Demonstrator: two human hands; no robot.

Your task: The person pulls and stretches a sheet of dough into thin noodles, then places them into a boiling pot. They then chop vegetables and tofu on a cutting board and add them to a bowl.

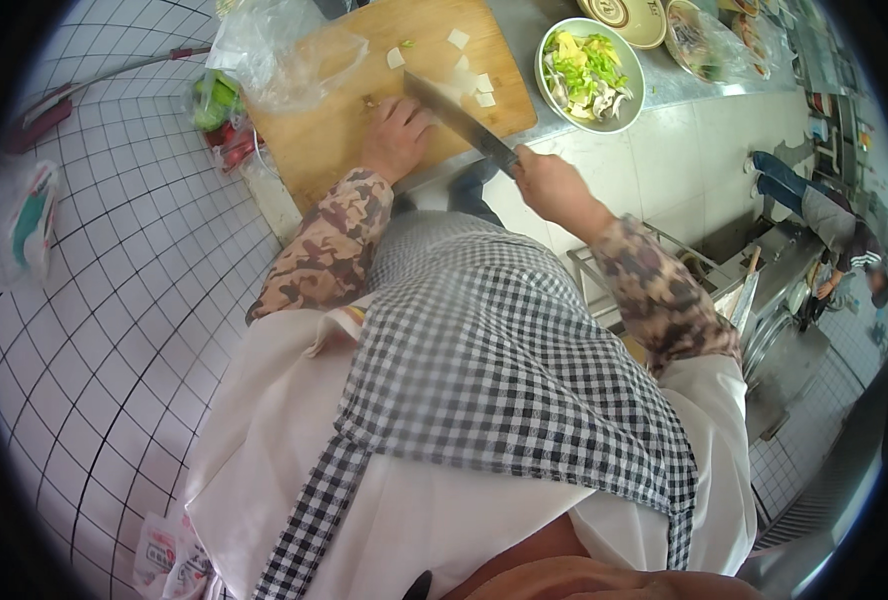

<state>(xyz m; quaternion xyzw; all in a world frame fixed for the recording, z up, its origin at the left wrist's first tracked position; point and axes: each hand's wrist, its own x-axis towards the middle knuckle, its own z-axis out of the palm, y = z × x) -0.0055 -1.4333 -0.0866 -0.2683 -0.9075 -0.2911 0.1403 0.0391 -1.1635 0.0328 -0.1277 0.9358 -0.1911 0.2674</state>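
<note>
My right hand [552, 184] grips the handle of a dark-bladed kitchen knife [459, 124], whose blade reaches over the wooden cutting board [324, 157]. Beside the blade, my left hand [397, 135] lies on the board with its fingers together; a small brown scrap shows at its fingertips, and whatever is under the fingers is hidden. Several thin pale slices [483, 90] lie on the board beyond the knife. A green bit [408, 43] is near them. Right of the board, a white bowl [635, 105] holds chopped green and pale pieces.
A clear plastic bag [271, 64] covers the board's far left part. Bagged green vegetables [215, 101] are beside the tiled wall. Plates [627, 19] and a plastic-covered bowl [691, 45] stand on the metal counter at the back right. Another person [826, 210] is at the far right.
</note>
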